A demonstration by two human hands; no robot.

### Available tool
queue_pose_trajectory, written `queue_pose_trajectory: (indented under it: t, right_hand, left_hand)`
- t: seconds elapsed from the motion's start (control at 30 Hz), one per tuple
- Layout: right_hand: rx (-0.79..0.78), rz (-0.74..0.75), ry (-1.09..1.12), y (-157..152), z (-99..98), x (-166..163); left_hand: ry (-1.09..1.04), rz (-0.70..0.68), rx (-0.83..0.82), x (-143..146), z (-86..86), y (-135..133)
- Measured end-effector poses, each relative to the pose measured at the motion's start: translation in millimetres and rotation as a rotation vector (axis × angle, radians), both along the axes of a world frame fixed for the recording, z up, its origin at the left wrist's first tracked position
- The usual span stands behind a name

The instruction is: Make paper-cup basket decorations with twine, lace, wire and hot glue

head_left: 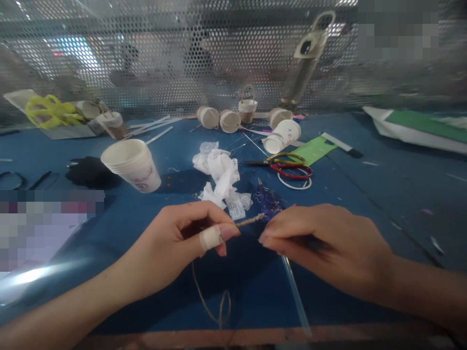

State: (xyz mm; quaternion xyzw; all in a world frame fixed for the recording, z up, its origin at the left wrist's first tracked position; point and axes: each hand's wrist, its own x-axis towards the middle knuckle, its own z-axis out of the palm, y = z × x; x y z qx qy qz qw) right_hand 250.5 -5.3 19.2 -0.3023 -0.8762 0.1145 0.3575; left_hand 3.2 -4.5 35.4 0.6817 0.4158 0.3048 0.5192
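Note:
My left hand (189, 236) is closed in a pinch on a thin brown twine (250, 221), with a white bandage round one finger. The twine's free length hangs down in a loop (219, 306) below the hand. My right hand (324, 243) is closed too, fingertips pinched at the twine's other end. A clear straw-like tube (295, 296) runs down from under that hand. Both hands hover over the blue table (383, 194), just in front of a blue glue-gun-like tool (267, 200) and a crumpled piece of white lace (222, 180).
A stack of white paper cups (132, 165) lies tilted at the left. Red and yellow scissors (288, 165) and a tipped cup (282, 136) lie beyond the lace. Several small twine-wrapped cups (229, 119) stand near the perforated metal screen (182, 53). Yellow scissors (49, 111) rest far left.

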Motion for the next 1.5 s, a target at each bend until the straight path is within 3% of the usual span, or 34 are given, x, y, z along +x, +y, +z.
queue_pose_trajectory:
  t: [0.13, 0.23, 0.5, 0.9, 1.07, 1.23, 1.5]
  right_hand:
    - [-0.036, 0.037, -0.04, 2, 0.8, -1]
    - [-0.045, 0.028, -0.095, 4, -1.6, -1]
    - [0.158, 0.07, -0.182, 5, -19.5, 2]
    - [0.233, 0.154, -0.235, -1, -2.4, 2]
    - [0.309, 0.095, -0.271, 0, -5.7, 1]
    - [0.096, -0.079, -0.246, 4, -11.6, -4]
    - [-0.015, 0.106, -0.182, 1, -10.5, -4]
  left_hand:
    - [-0.072, -0.006, -0.184, 0, -3.0, 2]
    - [-0.117, -0.028, -0.234, -1, -7.1, 3]
    - [-0.123, -0.025, -0.222, 0, -9.2, 2]
    - [-0.215, 0.063, -0.171, -3, -12.8, 6]
    - [-0.209, 0.064, -0.092, -1, -12.7, 7]
    - [-0.232, 0.027, -0.188, 2, -12.5, 3]
    - [-0.39, 0.019, -0.385, 9, -18.6, 0]
